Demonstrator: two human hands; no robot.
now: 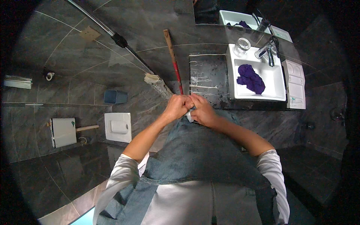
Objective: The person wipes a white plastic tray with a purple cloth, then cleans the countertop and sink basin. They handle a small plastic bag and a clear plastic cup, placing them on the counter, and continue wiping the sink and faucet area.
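Note:
My left hand and my right hand meet in front of my body, fingers bent and close together. Between and below them a small white piece shows, its kind unclear; the fingers of my right hand lie against it. What my left fingertips pinch is hidden. Just beneath the hands hangs a blue-grey denim apron over my front. Beyond the hands stand a mop with a pale, dirty head and a stick with a red lower part.
A white washbasin holds a dark purple cloth, beside a chrome faucet and a glass jar. A black counter adjoins it. Left are a squat toilet, a blue-grey bin and a white cistern.

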